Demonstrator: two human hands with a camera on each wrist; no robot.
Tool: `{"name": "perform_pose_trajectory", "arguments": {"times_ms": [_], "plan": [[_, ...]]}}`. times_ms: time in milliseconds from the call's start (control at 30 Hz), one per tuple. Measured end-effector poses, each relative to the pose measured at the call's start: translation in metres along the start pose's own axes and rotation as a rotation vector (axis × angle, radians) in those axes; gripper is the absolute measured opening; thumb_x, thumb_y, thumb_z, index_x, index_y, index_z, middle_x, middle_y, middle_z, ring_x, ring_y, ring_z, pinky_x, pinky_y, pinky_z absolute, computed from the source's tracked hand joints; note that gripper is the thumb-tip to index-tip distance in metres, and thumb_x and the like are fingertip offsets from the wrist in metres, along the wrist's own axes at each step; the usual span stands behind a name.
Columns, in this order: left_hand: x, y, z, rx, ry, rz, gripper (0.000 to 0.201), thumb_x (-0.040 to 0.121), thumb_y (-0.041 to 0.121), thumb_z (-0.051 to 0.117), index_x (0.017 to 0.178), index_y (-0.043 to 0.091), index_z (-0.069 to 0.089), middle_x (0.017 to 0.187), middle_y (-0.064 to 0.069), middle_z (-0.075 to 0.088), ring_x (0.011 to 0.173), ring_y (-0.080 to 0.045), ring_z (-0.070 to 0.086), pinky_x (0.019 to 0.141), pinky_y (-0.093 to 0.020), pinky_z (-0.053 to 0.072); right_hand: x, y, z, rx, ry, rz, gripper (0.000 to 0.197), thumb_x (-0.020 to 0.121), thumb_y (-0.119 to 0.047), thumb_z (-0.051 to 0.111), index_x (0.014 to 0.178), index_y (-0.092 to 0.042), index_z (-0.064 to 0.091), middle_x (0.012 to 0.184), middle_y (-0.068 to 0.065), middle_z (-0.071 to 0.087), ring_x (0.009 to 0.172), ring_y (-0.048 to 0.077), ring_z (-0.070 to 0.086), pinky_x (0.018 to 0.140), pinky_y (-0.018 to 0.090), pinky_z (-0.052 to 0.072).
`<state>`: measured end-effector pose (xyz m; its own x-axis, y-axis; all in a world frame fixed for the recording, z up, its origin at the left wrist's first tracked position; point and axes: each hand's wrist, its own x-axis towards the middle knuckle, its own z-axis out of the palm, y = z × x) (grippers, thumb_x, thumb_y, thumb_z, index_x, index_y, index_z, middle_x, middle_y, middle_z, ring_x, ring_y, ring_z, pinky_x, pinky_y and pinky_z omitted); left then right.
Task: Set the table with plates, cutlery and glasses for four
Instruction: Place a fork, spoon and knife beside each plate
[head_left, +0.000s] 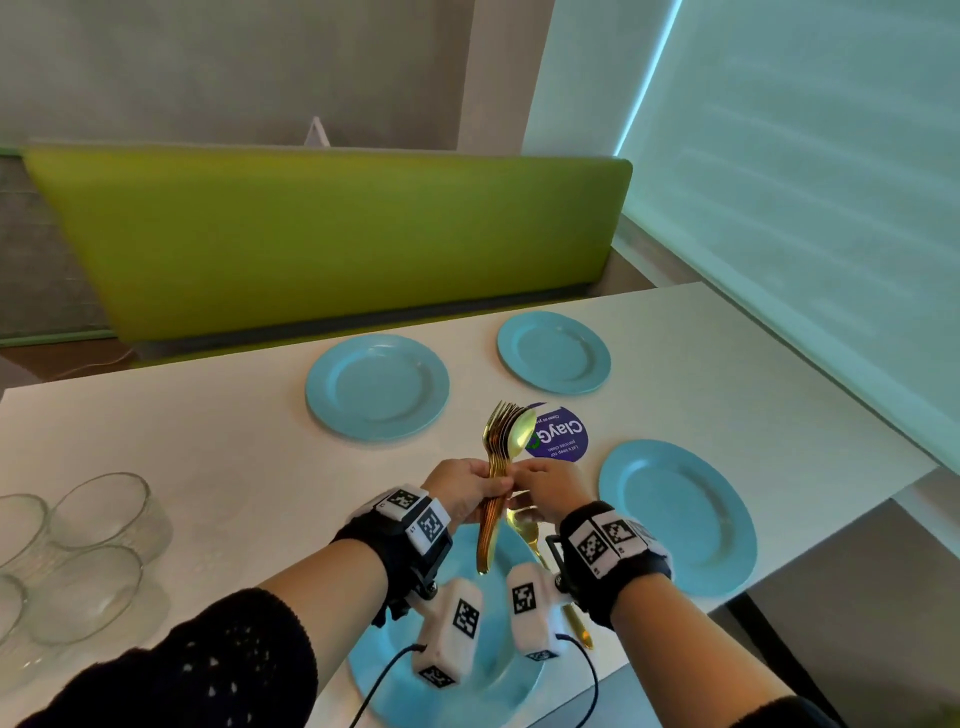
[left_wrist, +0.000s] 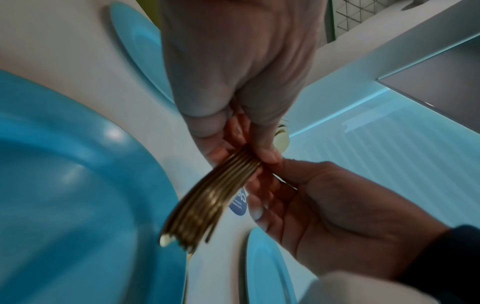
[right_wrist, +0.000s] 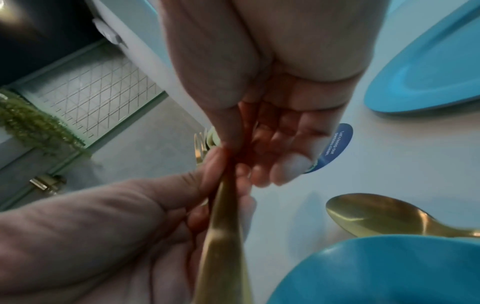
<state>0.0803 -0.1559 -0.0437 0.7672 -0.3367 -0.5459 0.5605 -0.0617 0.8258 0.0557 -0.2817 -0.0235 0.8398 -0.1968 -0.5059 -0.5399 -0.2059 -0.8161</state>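
Note:
My left hand grips a bundle of gold forks and spoons by the handles, heads up, above the near blue plate. My right hand meets the bundle from the right, its thumb and fingers pinching at the handles. One gold spoon lies on the table right of the near plate, shown close in the right wrist view as spoon. Three more blue plates sit at far left, far right and right. In the left wrist view the bundle sits between both hands.
Several clear glasses stand grouped at the table's left edge. A round purple sticker marks the white table between the plates. A green bench back runs behind the far edge. The table's right edge drops off beside the right plate.

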Motion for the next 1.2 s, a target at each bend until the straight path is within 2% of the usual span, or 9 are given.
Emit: {"name": "perform_pose_trajectory", "arguments": {"times_ms": [100, 233, 300, 567, 667, 767, 833, 933, 1200], "plan": [[0.008, 0.005, 0.009, 0.019, -0.031, -0.005, 0.011, 0.088, 0.002, 0.059, 0.081, 0.010, 0.063, 0.076, -0.007, 0.066, 0.062, -0.013, 0.065, 0.065, -0.025, 0.056, 0.005, 0.001, -0.010, 0.057, 0.019, 0.012, 0.019, 0.094, -0.012, 0.054, 0.078, -0.012, 0.064, 0.066, 0.003, 0.064, 0.056, 0.013, 0.060, 0.055, 0.025, 0.050], [0.021, 0.011, 0.022, 0.051, -0.010, -0.038, 0.009, 0.087, 0.003, 0.061, 0.079, 0.008, 0.061, 0.074, -0.008, 0.064, 0.066, -0.019, 0.062, 0.077, -0.036, 0.055, 0.018, 0.000, -0.029, 0.131, 0.070, 0.055, 0.018, 0.094, -0.009, 0.053, 0.077, -0.010, 0.058, 0.068, 0.005, 0.061, 0.041, 0.007, 0.060, 0.045, 0.021, 0.050], [0.030, 0.014, 0.027, 0.048, 0.035, -0.053, 0.012, 0.087, 0.004, 0.062, 0.077, 0.008, 0.060, 0.070, -0.007, 0.061, 0.061, -0.017, 0.058, 0.073, -0.033, 0.053, 0.028, 0.000, -0.046, 0.110, 0.108, 0.066, 0.018, 0.094, -0.009, 0.054, 0.075, -0.011, 0.056, 0.067, 0.005, 0.059, 0.039, 0.008, 0.057, 0.042, 0.020, 0.049], [0.069, 0.031, 0.050, 0.047, 0.174, -0.081, 0.010, 0.090, 0.009, 0.060, 0.080, 0.009, 0.059, 0.074, -0.007, 0.061, 0.065, -0.018, 0.057, 0.071, -0.031, 0.053, 0.084, 0.019, -0.159, -0.228, 0.254, 0.150, 0.021, 0.090, -0.011, 0.057, 0.070, -0.010, 0.060, 0.072, 0.008, 0.062, 0.062, 0.020, 0.059, 0.058, 0.030, 0.053], [0.083, 0.037, 0.061, 0.042, 0.180, -0.088, 0.006, 0.090, 0.008, 0.058, 0.084, 0.007, 0.060, 0.072, -0.007, 0.059, 0.063, -0.018, 0.055, 0.068, -0.029, 0.051, 0.102, 0.027, -0.205, -0.460, 0.260, 0.184, 0.011, 0.090, -0.016, 0.058, 0.094, -0.012, 0.067, 0.088, 0.008, 0.063, 0.082, 0.023, 0.061, 0.083, 0.032, 0.054], [0.094, 0.040, 0.068, 0.025, 0.203, -0.107, 0.009, 0.088, 0.005, 0.058, 0.080, 0.006, 0.059, 0.072, -0.008, 0.060, 0.062, -0.019, 0.055, 0.064, -0.028, 0.050, 0.109, 0.033, -0.242, -0.823, 0.305, 0.253, 0.031, 0.094, -0.026, 0.049, 0.114, -0.009, 0.066, 0.114, 0.008, 0.066, 0.108, 0.023, 0.061, 0.091, 0.028, 0.047], [0.099, 0.042, 0.072, 0.015, 0.219, -0.117, 0.009, 0.087, 0.004, 0.058, 0.079, 0.006, 0.058, 0.072, -0.010, 0.059, 0.061, -0.020, 0.055, 0.062, -0.028, 0.050, 0.111, 0.036, -0.261, -1.066, 0.299, 0.272, 0.034, 0.095, -0.030, 0.044, 0.114, -0.011, 0.065, 0.120, 0.006, 0.065, 0.109, 0.021, 0.060, 0.089, 0.025, 0.046], [0.106, 0.043, 0.076, -0.008, 0.229, -0.126, 0.009, 0.085, -0.001, 0.056, 0.078, 0.005, 0.058, 0.072, -0.011, 0.059, 0.062, -0.020, 0.055, 0.062, -0.028, 0.048, 0.119, 0.045, -0.284, -1.275, 0.250, 0.329, 0.032, 0.095, -0.030, 0.044, 0.111, -0.012, 0.066, 0.106, 0.004, 0.067, 0.094, 0.019, 0.061, 0.078, 0.023, 0.046], [0.116, 0.042, 0.080, -0.026, 0.242, -0.109, 0.014, 0.084, -0.007, 0.056, 0.084, 0.007, 0.059, 0.077, -0.011, 0.062, 0.065, -0.021, 0.058, 0.063, -0.028, 0.051, 0.140, 0.077, -0.308, -1.370, 0.196, 0.366, 0.030, 0.096, -0.029, 0.045, 0.107, -0.012, 0.067, 0.089, 0.001, 0.061, 0.085, 0.017, 0.059, 0.067, 0.021, 0.042]]}}
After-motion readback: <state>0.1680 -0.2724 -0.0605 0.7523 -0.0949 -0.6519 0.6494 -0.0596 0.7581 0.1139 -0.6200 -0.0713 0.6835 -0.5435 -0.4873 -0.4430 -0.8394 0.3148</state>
